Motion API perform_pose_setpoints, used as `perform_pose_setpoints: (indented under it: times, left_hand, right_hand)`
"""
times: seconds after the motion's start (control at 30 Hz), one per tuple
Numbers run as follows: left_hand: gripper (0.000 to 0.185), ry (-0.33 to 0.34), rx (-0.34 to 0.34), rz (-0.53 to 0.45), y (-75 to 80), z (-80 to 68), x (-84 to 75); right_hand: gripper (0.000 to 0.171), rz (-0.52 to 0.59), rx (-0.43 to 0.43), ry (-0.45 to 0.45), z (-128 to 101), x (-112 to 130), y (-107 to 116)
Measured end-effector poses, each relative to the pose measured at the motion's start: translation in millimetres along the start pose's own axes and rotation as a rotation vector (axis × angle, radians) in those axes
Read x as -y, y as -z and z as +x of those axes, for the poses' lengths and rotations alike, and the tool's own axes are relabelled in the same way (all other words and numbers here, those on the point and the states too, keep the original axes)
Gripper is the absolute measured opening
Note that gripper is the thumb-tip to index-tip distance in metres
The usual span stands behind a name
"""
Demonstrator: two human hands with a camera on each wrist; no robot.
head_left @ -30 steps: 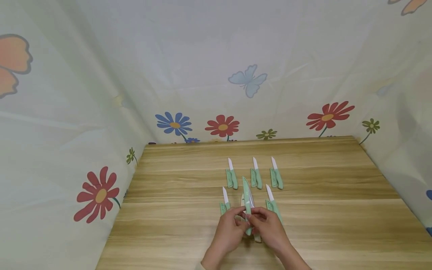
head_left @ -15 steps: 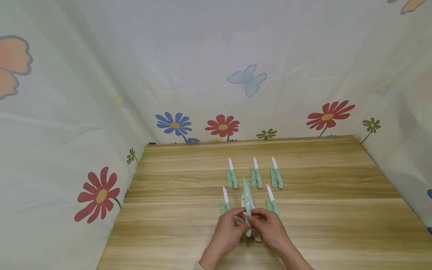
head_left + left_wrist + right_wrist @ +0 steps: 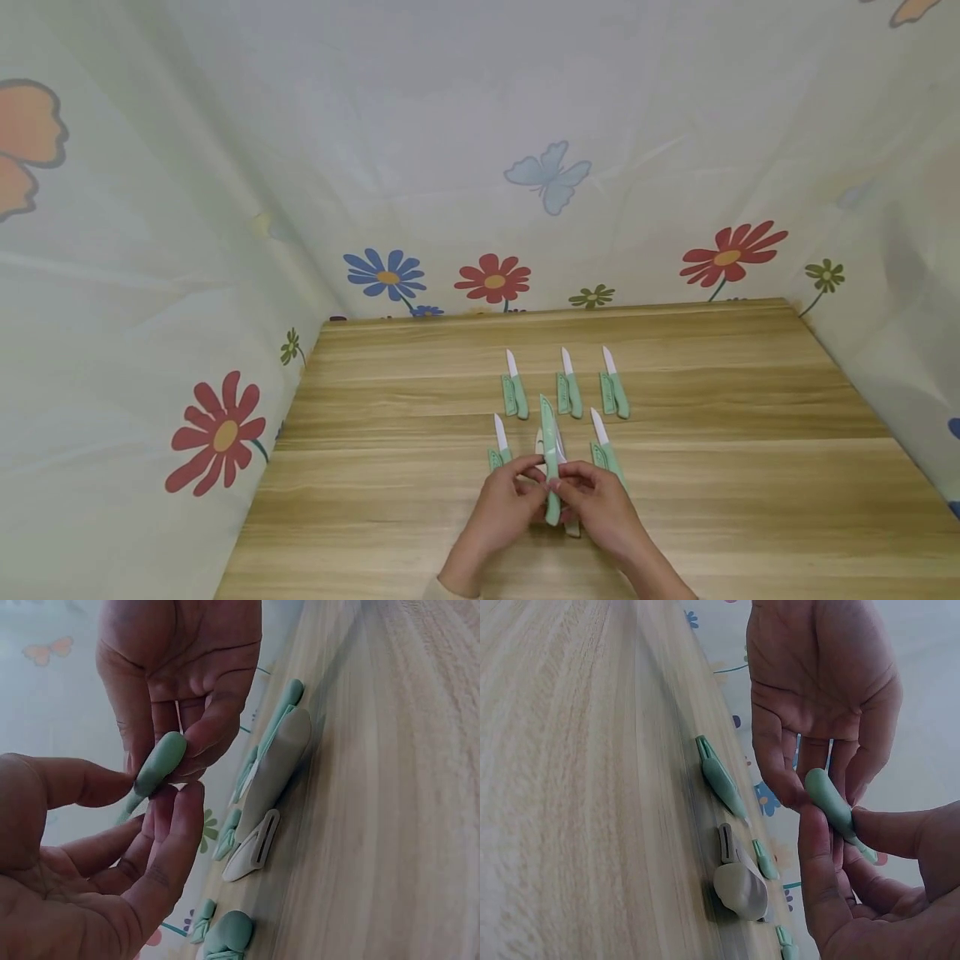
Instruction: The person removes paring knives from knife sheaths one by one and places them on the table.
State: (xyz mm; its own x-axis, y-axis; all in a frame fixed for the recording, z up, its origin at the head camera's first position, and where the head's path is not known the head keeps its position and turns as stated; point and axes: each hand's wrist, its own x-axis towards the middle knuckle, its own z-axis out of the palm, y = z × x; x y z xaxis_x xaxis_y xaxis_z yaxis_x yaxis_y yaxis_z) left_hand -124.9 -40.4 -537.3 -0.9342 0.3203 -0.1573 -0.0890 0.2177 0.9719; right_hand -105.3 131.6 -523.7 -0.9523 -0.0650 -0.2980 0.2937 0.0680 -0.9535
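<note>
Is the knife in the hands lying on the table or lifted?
Lifted: both hands pinch the knife above the table.

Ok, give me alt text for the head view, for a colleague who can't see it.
Both hands, left hand and right hand, pinch one green-handled knife above a wooden table. Five more small knives with white blades lie in two rows beyond it, with flower-print fabric walling the table.

wooden table (image 3: pixel 375 500) with green knives (image 3: pixel 568 385)
</note>
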Motion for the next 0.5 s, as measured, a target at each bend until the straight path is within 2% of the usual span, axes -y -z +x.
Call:
perform_pose_setpoints:
  times: [0.13, 0.33, 0.5]
  left_hand:
    - [0.039, -0.007, -0.038, -0.005, 2.9, 5.1, -0.6]
    - [0.037, 0.003, -0.088, -0.096, 5.3, 11.1, -3.4]
    - [0.038, -0.002, -0.122, -0.130, 5.7, 14.8, -8.0]
  right_hand:
    - [0.031, 0.007, -0.002, -0.009, 0, 0, 0]
    - [0.030, 0.000, 0.001, -0.008, -2, 0, -1]
    - [0.030, -0.001, 0.018, -0.002, -3, -1, -1]
